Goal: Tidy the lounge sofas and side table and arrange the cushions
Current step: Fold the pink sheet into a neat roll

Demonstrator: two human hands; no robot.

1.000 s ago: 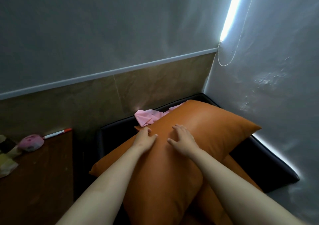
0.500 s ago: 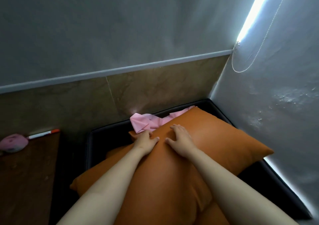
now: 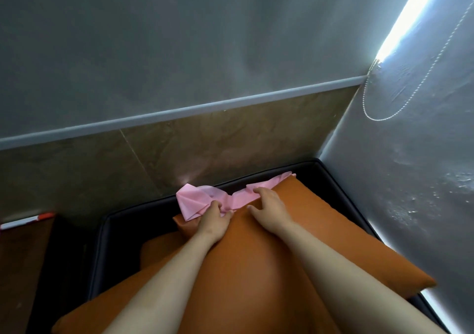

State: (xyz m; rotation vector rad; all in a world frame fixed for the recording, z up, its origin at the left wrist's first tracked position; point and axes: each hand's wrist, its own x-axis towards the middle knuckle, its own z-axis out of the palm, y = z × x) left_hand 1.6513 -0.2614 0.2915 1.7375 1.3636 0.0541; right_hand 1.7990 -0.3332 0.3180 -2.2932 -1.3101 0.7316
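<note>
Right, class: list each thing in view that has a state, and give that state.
orange cushion: lying on the sofa, under both hands.
pink cloth: crumpled, at the cushion's far edge.
left hand: pinches the cloth.
right hand: spread on the cushion, fingertips touching the cloth.
</note>
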